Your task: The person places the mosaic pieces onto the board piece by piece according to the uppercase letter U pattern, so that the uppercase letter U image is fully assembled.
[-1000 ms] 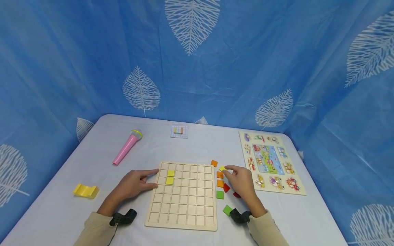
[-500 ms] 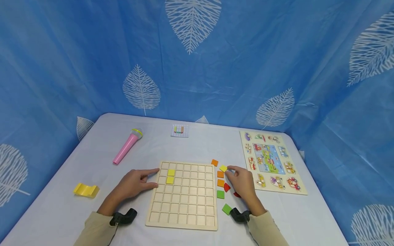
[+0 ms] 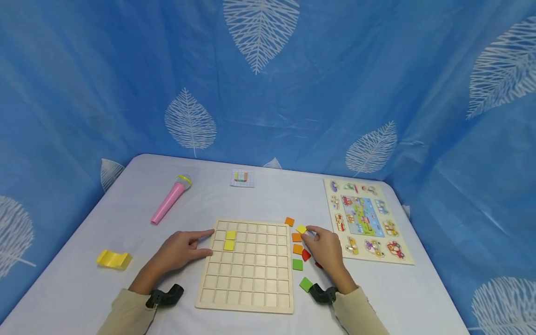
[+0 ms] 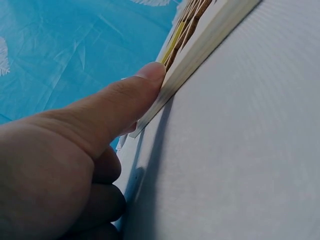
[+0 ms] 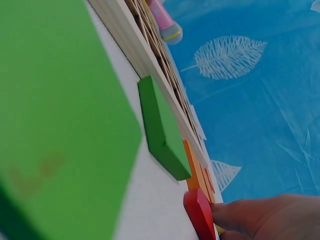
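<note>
Before us lies the grid board (image 3: 248, 271). At its ten o'clock edge the left hand (image 3: 177, 251) rests thumb and index finger, spread wide, against it, other fingers curled under. Just off its two o'clock, the right hand (image 3: 324, 249) meets a yellow tile (image 3: 301, 229) with narrowed thumb and index finger; we cannot tell whether they pinch it. Beyond, at twelve, lies a patterned card (image 3: 242, 177).

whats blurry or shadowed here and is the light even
Right wrist view: the near green tile is blurred, the green tile beyond it sharper; left wrist view: a dark shadow lies on the white cloth beside the left hand; head view: light looks fairly even, grid lines on the board clear.
</note>
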`<state>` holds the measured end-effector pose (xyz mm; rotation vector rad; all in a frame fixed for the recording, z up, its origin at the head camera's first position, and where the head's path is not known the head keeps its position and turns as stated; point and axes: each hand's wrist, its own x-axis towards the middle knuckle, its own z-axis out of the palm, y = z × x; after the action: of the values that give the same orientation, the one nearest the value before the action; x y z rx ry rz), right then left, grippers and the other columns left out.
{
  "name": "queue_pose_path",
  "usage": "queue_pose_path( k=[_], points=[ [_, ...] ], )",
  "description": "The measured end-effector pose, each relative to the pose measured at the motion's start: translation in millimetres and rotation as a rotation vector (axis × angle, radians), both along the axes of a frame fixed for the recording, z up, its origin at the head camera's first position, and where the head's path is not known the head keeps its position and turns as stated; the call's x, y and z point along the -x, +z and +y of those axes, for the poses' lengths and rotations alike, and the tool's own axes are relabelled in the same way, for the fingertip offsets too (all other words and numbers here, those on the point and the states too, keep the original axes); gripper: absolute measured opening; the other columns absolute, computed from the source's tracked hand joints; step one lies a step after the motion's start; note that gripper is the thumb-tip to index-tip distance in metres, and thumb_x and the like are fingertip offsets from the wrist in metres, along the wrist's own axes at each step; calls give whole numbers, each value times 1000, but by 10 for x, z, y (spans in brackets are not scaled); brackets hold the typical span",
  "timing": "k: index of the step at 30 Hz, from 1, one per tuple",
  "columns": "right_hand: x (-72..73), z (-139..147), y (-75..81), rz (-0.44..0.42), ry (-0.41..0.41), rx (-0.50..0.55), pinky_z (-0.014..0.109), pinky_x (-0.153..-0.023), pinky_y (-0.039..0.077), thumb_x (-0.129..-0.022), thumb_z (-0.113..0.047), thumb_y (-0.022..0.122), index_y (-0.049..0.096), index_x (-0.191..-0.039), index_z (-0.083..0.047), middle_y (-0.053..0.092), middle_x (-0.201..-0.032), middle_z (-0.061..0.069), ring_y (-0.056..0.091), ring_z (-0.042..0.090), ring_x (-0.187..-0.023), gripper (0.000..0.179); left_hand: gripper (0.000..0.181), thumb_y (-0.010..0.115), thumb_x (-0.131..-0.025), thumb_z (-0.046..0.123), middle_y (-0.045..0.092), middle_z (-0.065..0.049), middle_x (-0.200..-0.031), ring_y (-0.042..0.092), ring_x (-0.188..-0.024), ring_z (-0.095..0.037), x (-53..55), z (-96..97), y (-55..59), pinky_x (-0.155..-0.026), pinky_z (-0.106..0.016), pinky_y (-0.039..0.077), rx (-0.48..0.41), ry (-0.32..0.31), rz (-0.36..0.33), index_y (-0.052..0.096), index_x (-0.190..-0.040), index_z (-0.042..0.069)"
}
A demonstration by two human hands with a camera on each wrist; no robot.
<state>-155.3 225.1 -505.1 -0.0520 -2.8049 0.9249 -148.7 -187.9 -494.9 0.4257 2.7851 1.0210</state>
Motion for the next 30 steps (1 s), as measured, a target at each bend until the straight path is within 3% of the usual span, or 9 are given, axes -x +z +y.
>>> queue_pose_path(
  k=[12,30],
  points=[
    [-5,-67,37,41,0,-59,26,-44,25,-89,-27,81,79,-113,-8,40,-52,-5,35,12,-44,30,65,82,-83,47,38,10,-58,30,-52,-6,-11,-17,-18,-51,-25,27,-21,19,-11,66,-140,19],
    [-25,-33,-6,65,-10,0,25,-40,26,-90,-24,79,78,-110,-7,40,-50,-5,37,12,-40,26,64,82,-84,47,39,9,-57,31,-51,-7,-10,11,-7,-51,-25,27,-8,21,-14,66,-140,20]
  ],
)
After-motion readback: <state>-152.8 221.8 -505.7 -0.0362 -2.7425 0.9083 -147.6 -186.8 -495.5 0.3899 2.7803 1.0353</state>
